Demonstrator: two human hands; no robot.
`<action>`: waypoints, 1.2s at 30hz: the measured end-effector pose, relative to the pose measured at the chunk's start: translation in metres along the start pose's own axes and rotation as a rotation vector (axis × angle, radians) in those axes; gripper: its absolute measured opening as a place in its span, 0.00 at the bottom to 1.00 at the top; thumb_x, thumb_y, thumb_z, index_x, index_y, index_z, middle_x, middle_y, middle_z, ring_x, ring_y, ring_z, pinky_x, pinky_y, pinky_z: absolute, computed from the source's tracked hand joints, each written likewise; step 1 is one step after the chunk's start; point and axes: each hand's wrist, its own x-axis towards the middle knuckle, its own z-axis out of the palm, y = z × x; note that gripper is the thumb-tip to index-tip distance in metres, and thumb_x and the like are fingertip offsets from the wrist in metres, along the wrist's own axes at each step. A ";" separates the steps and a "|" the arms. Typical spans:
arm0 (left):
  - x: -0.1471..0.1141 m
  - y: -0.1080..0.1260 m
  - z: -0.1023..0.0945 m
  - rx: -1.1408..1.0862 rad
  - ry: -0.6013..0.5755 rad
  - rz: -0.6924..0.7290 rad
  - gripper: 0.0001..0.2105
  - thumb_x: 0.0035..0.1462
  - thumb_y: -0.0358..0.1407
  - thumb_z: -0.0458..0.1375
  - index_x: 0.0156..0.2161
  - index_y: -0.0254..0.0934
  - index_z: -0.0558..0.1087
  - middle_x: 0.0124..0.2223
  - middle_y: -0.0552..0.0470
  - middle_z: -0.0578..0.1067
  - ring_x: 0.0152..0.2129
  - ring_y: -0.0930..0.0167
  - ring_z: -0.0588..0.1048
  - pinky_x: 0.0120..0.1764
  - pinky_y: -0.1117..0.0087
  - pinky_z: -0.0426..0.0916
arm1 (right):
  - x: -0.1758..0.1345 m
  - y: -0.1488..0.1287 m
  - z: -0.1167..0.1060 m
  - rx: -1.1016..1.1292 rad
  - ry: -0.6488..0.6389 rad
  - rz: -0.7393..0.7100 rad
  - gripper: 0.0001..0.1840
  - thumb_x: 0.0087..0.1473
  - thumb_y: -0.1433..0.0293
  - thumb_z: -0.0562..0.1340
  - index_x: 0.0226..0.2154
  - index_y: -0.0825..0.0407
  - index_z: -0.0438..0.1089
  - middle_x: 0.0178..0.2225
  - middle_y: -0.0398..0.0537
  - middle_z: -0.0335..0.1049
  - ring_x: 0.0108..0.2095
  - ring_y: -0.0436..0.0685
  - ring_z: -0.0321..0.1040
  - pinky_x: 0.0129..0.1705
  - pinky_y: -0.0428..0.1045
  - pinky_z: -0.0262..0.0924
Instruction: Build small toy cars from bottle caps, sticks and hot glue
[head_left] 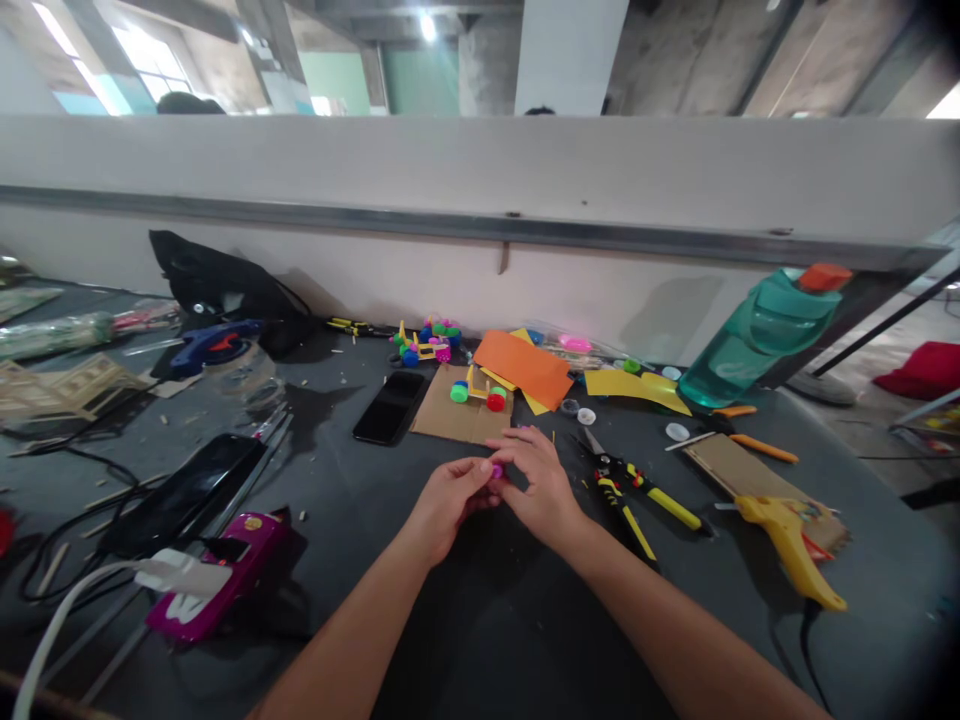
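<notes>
Small round magenta piece, apparently plastic, held above the dark grey bench, near side of the flat brown cardboard sheet. Left hand nearly closed, thumb and fingertips pinching the piece. Right hand half curled, fingertips meeting it from the right; cannot tell whether they grip or merely steady. Most of the piece hidden by fingers.

Handling, by judgement: very light, fairly stiff, smooth enough to slip if squeezed off-centre; unlikely to break under finger pressure. Best hold: thumb and forefinger on opposite sides of the rim, face left free.

Around: little wheeled frame with green and red round ends on the cardboard, just far of the hands; black-and-yellow pliers to the right; yellow glue gun farther right; black smartphone far left of the hands.
</notes>
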 end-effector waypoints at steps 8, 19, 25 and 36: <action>0.001 0.000 -0.001 0.028 0.031 0.023 0.12 0.47 0.41 0.63 0.30 0.32 0.76 0.28 0.52 0.73 0.27 0.75 0.69 0.36 0.70 0.66 | 0.001 0.001 -0.001 -0.001 -0.009 -0.018 0.08 0.50 0.69 0.62 0.36 0.46 0.70 0.43 0.45 0.73 0.50 0.60 0.62 0.57 0.64 0.47; 0.000 0.001 0.002 -0.020 0.006 -0.012 0.13 0.46 0.42 0.64 0.31 0.32 0.76 0.29 0.50 0.73 0.26 0.74 0.70 0.35 0.70 0.67 | 0.003 0.000 -0.003 0.036 0.022 0.000 0.04 0.49 0.68 0.63 0.32 0.46 0.71 0.41 0.45 0.74 0.49 0.60 0.64 0.56 0.64 0.47; -0.001 0.001 0.003 -0.034 0.013 -0.020 0.13 0.47 0.42 0.63 0.30 0.30 0.76 0.28 0.50 0.73 0.26 0.75 0.69 0.34 0.71 0.67 | 0.002 0.000 -0.002 0.039 0.014 -0.017 0.06 0.49 0.67 0.64 0.34 0.46 0.71 0.42 0.45 0.74 0.50 0.60 0.63 0.56 0.64 0.48; 0.002 -0.002 0.001 -0.017 0.013 -0.036 0.14 0.47 0.42 0.63 0.32 0.30 0.76 0.30 0.48 0.74 0.27 0.74 0.71 0.34 0.70 0.67 | 0.001 0.003 0.002 0.031 0.031 -0.017 0.06 0.49 0.70 0.62 0.33 0.46 0.71 0.40 0.45 0.75 0.49 0.60 0.64 0.56 0.64 0.48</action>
